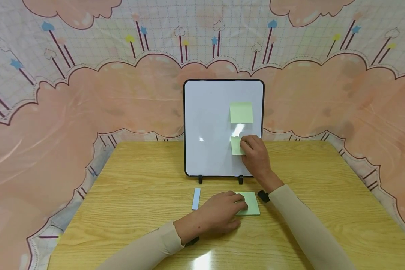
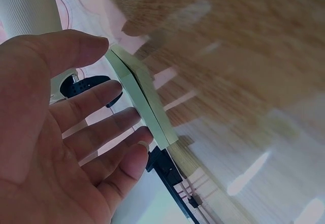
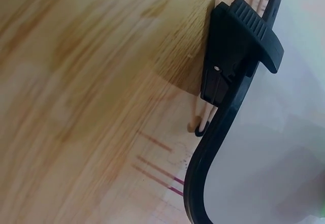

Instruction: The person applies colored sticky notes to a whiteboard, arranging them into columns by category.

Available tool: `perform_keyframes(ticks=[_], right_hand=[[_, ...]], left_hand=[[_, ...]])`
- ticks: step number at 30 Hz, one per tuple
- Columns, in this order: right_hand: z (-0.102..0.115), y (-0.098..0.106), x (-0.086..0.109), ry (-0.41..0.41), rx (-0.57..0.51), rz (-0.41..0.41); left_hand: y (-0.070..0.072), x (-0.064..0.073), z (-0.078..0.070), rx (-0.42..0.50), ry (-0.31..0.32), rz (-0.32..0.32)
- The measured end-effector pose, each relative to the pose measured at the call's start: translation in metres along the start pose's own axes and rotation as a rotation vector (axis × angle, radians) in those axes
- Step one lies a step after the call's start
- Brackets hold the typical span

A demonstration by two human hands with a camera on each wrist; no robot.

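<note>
My right hand (image 1: 256, 152) is at a small pale green sticky note (image 1: 236, 147) on the lower right of the whiteboard (image 1: 206, 112), its bent fingers pinching the note's right side and covering part of it. Higher on the board hangs another green sticky note (image 1: 241, 113). On the table below, my left hand (image 1: 219, 212) rests with relaxed fingers on a pad of green sticky notes (image 1: 253, 204). In the left wrist view the left hand's loosely bent fingers (image 2: 101, 132) reach the edge of that pad (image 2: 139, 99). The right wrist view does not show the right hand.
A thin light blue strip (image 1: 196, 198) lies on the wooden table (image 1: 141, 195) left of the pad. Black clip feet (image 1: 241, 180) hold up the board; one clip (image 3: 238, 46) shows close up in the right wrist view. A patterned cloth (image 1: 138, 101) hangs behind.
</note>
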State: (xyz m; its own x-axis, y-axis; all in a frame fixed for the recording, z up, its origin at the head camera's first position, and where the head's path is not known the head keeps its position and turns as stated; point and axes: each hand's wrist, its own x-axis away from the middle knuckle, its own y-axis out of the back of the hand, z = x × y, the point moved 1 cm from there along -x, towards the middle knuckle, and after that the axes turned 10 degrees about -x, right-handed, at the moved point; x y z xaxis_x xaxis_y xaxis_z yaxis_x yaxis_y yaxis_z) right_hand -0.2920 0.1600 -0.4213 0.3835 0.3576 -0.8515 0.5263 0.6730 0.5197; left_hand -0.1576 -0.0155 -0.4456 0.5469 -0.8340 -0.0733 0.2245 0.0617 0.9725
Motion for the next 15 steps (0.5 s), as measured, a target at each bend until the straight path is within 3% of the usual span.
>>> perform_keyframes(ticks=[15], right_hand=[[-0.0039, -0.0038, -0.0034, -0.008, -0.007, 0.005]], left_hand=[[0.0016, -0.0008, 0.0094, 0.014, -0.003, -0.003]])
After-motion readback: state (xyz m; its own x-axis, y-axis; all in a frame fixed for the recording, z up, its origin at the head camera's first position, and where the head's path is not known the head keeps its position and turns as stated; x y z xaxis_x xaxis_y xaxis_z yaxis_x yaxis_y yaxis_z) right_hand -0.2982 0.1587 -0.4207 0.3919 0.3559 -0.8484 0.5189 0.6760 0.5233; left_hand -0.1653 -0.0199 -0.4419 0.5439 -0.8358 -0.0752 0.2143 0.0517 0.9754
